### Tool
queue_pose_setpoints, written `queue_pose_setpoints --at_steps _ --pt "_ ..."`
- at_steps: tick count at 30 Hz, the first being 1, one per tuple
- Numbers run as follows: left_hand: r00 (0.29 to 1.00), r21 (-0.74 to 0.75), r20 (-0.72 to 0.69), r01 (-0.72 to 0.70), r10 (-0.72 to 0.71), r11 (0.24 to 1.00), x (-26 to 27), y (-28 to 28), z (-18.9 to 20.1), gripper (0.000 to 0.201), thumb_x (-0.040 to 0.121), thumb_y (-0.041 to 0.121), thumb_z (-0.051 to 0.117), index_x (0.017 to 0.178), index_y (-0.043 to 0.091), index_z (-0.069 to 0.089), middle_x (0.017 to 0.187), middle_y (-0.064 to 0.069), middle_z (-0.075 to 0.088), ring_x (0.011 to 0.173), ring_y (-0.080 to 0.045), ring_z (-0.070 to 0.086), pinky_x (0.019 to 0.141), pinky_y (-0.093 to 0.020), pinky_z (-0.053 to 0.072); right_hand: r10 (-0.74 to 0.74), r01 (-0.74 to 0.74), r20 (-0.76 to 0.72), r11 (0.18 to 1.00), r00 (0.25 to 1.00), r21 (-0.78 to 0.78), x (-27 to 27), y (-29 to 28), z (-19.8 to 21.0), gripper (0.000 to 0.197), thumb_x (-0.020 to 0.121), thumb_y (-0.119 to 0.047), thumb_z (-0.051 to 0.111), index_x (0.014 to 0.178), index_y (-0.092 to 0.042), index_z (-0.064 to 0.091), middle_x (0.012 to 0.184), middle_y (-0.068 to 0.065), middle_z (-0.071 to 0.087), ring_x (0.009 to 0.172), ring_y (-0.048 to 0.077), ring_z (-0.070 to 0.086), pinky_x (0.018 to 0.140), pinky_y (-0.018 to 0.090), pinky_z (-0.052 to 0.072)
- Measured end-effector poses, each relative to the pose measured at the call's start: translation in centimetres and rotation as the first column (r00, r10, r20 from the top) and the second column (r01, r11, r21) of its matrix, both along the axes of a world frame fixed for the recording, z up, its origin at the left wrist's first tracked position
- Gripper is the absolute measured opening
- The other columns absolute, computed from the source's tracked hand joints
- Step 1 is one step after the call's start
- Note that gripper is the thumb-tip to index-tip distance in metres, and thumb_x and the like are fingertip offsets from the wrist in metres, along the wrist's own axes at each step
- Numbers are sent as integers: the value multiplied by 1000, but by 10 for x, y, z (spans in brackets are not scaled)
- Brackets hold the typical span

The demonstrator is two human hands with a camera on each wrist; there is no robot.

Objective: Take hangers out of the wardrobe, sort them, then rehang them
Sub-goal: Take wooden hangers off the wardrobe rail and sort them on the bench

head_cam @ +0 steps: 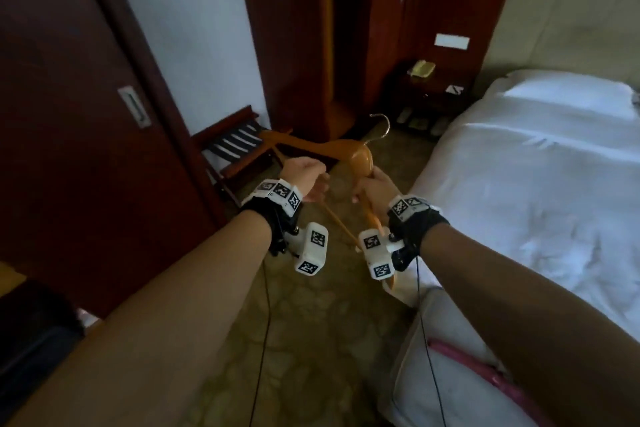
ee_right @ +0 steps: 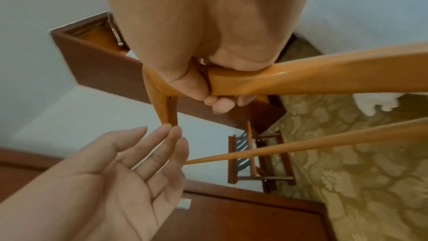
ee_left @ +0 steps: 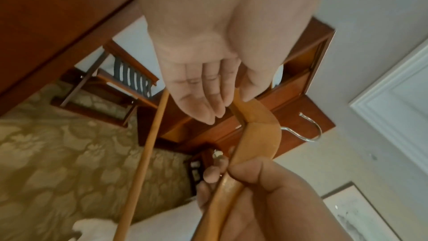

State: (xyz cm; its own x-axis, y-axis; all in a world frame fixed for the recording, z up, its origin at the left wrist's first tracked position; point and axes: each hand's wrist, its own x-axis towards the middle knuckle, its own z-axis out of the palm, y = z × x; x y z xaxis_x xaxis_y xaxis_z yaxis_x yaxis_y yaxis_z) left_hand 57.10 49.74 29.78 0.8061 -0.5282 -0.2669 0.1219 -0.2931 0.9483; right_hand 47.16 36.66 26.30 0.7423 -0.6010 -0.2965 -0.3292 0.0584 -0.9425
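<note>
A person's right hand (head_cam: 372,185) grasps a wooden hanger (head_cam: 360,158) by one arm near its neck, holding it in the air above the patterned carpet (head_cam: 311,322) beside a white bed (head_cam: 536,184). The left hand (ee_right: 120,169), its grip released and fingers straight, reaches toward the hanger's other arm. The wardrobe (head_cam: 332,28) stands open ahead, its inside too dark to read.

A dim room in the head view, forearms in shadow, the white bed (head_cam: 540,163) brightest at right. Both wrist views are soft and slightly blurred, with straight lines bowing toward the wide-angle edges.
</note>
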Motion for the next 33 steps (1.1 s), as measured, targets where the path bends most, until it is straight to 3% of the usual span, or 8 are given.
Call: queue_pose_setpoints --at_steps 3,6,12,17,21,25,29,33 --pt "1000 -24 27 -5 5 1000 26 56 41 10 94 18 59 96 10 64 90 -11 68 65 -20 63 54 -30 55 107 -104 49 992 993 -77 41 58 42 35 69 -5 58 101 -19 55 76 10 57 75 28 58 81 47 53" --pt "997 -39 61 -47 50 998 46 112 78 21 94 23 61 110 9 64 92 -7 66 70 -18 64 52 -26 54 223 -206 103 967 970 -151 75 115 88 25 75 3 55 94 -14 53 76 13 57 69 26 56 70 40 49" --pt "969 -76 179 -161 172 984 73 219 136 14 92 29 63 92 14 64 80 -2 69 73 -16 68 62 -27 51 482 -415 136 842 865 -345 142 216 150 28 70 -8 53 92 -22 61 84 12 68 82 32 64 77 43 53" --pt "907 -87 260 -321 332 943 104 297 167 30 86 37 69 90 8 66 74 -8 66 61 -17 60 56 -27 46 681 -556 122 676 722 -483 176 293 196 30 82 4 55 109 -7 63 102 23 70 96 38 67 89 49 53" --pt "792 -122 354 -489 498 864 128 348 185 43 84 44 71 72 3 64 62 -14 63 49 -24 52 47 -23 39 777 -591 63 527 627 -611 206 345 225 33 81 2 59 110 -11 62 101 17 69 80 21 63 69 35 52" --pt "632 -158 467 -628 618 762 148 392 198 47 84 45 70 59 5 61 56 -11 63 39 -20 50 43 -22 41 861 -604 56 399 505 -690 240 389 247 37 81 3 60 111 -20 60 103 13 70 82 20 63 77 39 55" --pt "517 -243 483 -696 706 676 176 433 214 43 86 39 68 62 4 63 58 -14 66 41 -21 58 47 -26 50 930 -680 44 299 365 -669 283 424 255 46 83 7 57 120 -21 57 103 -3 62 79 18 65 73 35 58" --pt "428 -330 393 -761 814 559 208 471 244 36 87 32 68 70 0 63 55 -13 63 43 -22 58 49 -29 53 953 -679 -54 172 298 -714 325 452 263 22 85 -6 64 105 -14 60 86 7 63 78 21 60 68 31 49"
